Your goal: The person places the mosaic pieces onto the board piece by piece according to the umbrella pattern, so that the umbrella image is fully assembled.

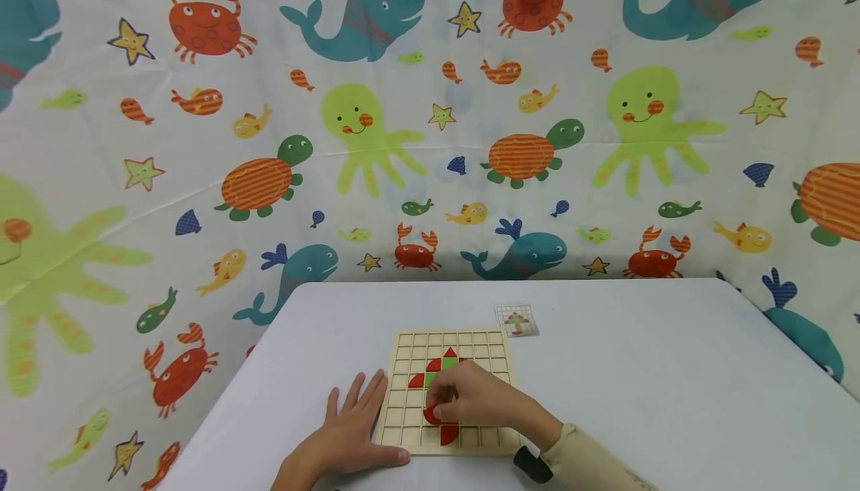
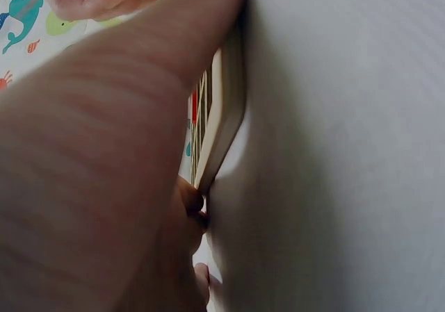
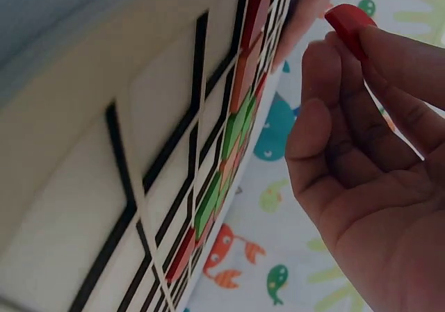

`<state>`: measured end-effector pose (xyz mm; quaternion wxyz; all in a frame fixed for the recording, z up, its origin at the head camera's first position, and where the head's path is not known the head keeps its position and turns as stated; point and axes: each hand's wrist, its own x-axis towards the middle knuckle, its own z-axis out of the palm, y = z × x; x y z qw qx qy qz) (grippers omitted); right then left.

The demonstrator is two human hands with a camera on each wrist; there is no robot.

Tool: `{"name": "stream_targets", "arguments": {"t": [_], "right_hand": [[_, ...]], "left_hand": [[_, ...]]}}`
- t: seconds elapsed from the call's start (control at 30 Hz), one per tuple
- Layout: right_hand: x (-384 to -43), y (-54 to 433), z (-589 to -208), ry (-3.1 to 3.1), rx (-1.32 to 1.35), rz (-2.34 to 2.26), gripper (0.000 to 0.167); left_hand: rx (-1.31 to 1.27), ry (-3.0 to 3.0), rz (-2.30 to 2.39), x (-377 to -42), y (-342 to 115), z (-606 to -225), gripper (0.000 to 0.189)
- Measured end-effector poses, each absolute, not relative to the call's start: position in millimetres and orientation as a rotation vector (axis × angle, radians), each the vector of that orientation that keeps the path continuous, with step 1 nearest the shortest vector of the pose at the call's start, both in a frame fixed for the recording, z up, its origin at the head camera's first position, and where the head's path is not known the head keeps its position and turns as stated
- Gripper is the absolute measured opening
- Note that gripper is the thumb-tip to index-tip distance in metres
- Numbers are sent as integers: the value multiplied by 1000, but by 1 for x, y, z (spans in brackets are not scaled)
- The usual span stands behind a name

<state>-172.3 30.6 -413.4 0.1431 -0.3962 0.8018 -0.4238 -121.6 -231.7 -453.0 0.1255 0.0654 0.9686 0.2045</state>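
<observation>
A wooden grid board [image 1: 396,416] lies on the white table. My left hand [image 1: 349,431] rests with fairly straight fingers along its left edge, the thumb stretched by the front edge. Over the lower middle of the board, my right hand [image 1: 477,398] pinches a red curved-edged piece [image 3: 351,27] between thumb and fingers. This piece is held off the board in the right wrist view. Set in the grid are red pieces [image 1: 416,380], green pieces [image 1: 449,363] and a red piece [image 1: 449,435] near the front. My right hand hides part of the pattern.
A small picture card [image 1: 517,321] with a red and green gridded figure lies just beyond the board's far right corner. A black object [image 1: 532,465] sits at my right wrist. Behind the white table [image 1: 638,371] hangs a cloth [image 1: 430,163] printed with sea animals.
</observation>
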Motion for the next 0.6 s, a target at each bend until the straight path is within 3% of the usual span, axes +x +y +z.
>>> {"name": "stream_targets", "arguments": {"t": [0.43,0.6], "right_hand": [[-166,15,-429,2420,-1334,-902,14],[-161,14,-423,2550,-1263,-780,15]], "left_hand": [[189,2797,618,-121,-232,-450,139],[199,2798,638,-121,-233,-448,138]]}}
